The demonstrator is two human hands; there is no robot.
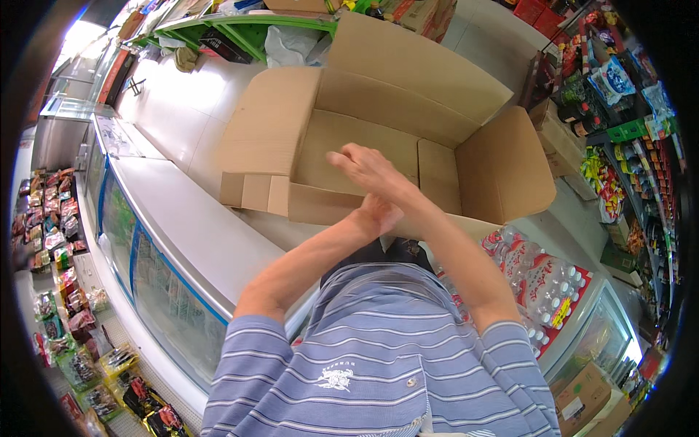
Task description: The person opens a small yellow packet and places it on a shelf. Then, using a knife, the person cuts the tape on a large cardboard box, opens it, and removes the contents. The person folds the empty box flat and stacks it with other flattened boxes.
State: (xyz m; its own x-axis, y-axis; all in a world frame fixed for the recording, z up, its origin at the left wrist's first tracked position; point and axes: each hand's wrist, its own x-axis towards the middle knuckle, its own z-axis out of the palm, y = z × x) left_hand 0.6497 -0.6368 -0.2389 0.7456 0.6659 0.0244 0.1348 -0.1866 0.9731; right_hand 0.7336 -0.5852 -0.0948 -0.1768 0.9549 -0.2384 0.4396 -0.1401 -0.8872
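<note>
A large open cardboard box (pixel 360 142) lies before me with its flaps spread outward; its inside shows bare brown board. My right hand (pixel 365 166) is over the box's near part, fingers partly curled, with nothing visible in it. Just below, at the near wall, my left hand (pixel 380 214) is close against my right wrist, which crosses over it. The left fingers are largely hidden, so their hold cannot be told.
A white glass-fronted chest freezer (pixel 185 202) runs along the left. Shrink-wrapped bottles (pixel 546 278) stand at right on another glass-fronted cabinet. Packaged-goods shelves (pixel 650 180) line the far right; a green rack (pixel 240 33) stands beyond the box.
</note>
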